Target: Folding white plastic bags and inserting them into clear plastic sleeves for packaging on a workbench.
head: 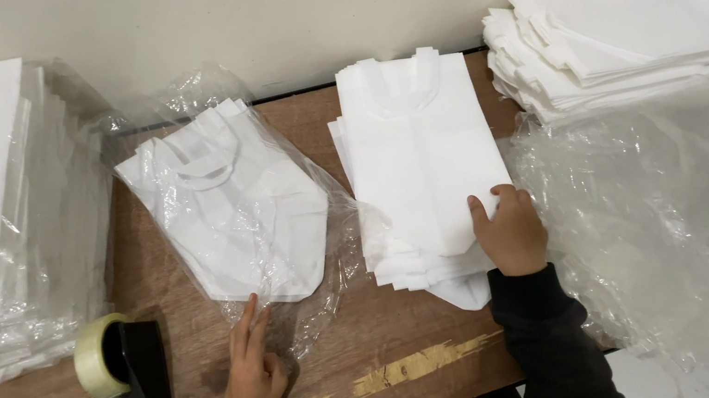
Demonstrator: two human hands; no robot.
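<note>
Packing step, it seems: the left hand (253, 378), fingers released, flattens the clear sleeve (284, 228) around the bagged stack near the tabletop's (396, 352) front edge, while the right hand (509, 232) presses open-fingered on the loose stack (418, 152) mid-table, likely needing sleeving next.

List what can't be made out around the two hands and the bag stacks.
- Left hand: head view, wrist cut by the bottom edge.
- Bagged stack: count hidden by the crinkled clear wrap.
- Middle stack: right hand covers its corner.
- Right stack: cut by the right edge.
</note>
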